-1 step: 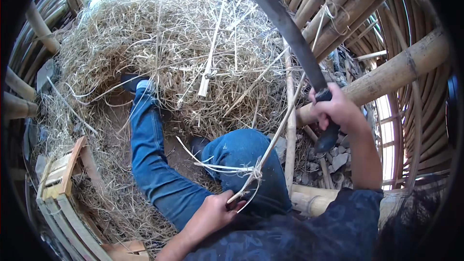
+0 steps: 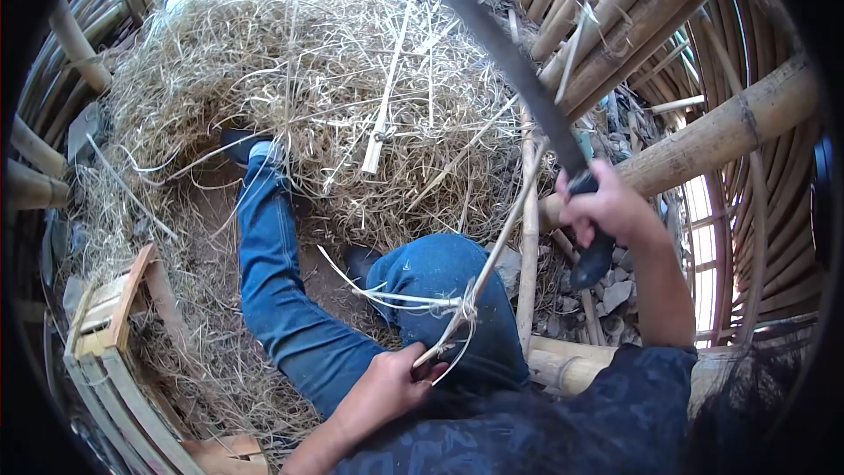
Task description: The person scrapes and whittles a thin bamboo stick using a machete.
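Observation:
My left hand (image 2: 400, 383) is closed around the lower end of a thin bamboo strip (image 2: 498, 255), close to my lap. A knot of pale fibre strands (image 2: 468, 306) wraps the strip above that hand, with loose ends trailing left over my bent knee. On the right, my right hand (image 2: 607, 202) grips a machete (image 2: 532, 88) by its dark handle. Its long dark blade points up and to the left. The blade passes near the strip's upper end; whether they touch I cannot tell. A separate pale piece (image 2: 574, 51) shows beyond the blade, before the bamboo poles.
A wide heap of dry shavings (image 2: 229, 62) covers the ground ahead, with a split bamboo piece (image 2: 387, 92) lying on it. A wooden crate (image 2: 123, 387) stands at lower left. Thick bamboo poles (image 2: 721, 127) cross the right side above broken stones (image 2: 615, 295).
The machete blade has swung slightly left. The bamboo strip's upper end looks shorter, and a pale piece appears apart from it. My left hand has stayed in place.

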A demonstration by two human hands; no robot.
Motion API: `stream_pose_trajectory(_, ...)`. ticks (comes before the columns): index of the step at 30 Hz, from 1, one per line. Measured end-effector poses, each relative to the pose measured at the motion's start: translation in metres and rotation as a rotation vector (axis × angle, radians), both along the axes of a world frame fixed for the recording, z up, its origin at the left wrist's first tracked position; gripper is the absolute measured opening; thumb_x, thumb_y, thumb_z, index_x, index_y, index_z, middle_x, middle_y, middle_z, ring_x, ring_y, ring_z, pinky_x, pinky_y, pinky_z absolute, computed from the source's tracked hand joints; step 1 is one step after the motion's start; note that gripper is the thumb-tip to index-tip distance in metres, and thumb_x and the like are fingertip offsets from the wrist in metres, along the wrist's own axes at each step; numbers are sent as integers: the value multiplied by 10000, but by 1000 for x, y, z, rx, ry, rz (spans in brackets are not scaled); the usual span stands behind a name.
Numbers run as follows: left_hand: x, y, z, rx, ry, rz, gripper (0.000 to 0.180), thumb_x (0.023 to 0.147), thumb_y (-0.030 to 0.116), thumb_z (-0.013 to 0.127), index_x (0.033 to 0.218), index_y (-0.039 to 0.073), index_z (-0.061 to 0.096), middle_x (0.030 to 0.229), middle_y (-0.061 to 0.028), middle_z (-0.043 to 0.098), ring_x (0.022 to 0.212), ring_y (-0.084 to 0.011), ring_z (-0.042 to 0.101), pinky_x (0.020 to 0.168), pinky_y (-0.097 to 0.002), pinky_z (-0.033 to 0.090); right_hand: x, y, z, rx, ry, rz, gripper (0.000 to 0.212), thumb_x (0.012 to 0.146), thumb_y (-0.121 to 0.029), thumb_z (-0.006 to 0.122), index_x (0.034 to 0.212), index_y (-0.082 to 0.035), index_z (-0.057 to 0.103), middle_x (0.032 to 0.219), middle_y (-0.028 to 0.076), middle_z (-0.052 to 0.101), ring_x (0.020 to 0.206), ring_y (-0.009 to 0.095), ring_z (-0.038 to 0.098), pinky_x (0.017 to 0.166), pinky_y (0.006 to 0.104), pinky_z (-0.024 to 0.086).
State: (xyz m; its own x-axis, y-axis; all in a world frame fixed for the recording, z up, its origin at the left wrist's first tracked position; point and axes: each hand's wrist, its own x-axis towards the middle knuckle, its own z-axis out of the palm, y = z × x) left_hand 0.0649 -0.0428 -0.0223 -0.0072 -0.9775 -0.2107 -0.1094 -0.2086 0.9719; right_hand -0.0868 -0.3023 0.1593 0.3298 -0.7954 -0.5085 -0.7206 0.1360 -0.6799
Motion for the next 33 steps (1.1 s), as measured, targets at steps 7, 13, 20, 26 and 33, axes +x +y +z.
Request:
stream_pose_trajectory(7,10,8,40,39,-114,64,148,773,68,666,824,-16,555,717,-243,618,708,-441,620,601,-477,485,14,-2,6,-8,-66,243,226,702,19,670,870,-40,531,677,28,575,451,89,524,444,255,451)
stream_pose_trajectory(13,14,27,46,129,-321,127,147,736,47,653,830,-14,557,736,-238,629,759,-431,623,669,-495,480,7,15,-27,130,-119,178,257,697,22,657,905,-25,513,603,20,526,447,109,530,438,278,468)
stream_pose_trajectory(20,9,24,46,122,-455,295,123,710,22,617,764,-10,511,691,-222,592,711,-432,593,610,-480,440,13,36,-45,313,-60,363,256,686,1,700,868,-40,524,612,18,551,454,104,551,434,269,466)
stream_pose_trajectory(26,11,31,37,140,-602,328,141,744,46,621,764,-8,493,677,-235,579,696,-437,589,603,-503,425,27,31,-41,121,-70,447,268,688,-26,729,912,-27,581,660,27,579,488,96,553,454,263,460)
stream_pose_trajectory(33,10,30,33,147,-640,330,136,757,57,634,754,4,509,675,-231,587,681,-425,600,608,-495,447,12,-13,-54,6,-346,44,256,719,5,675,927,-41,533,624,14,534,457,109,539,432,266,453)
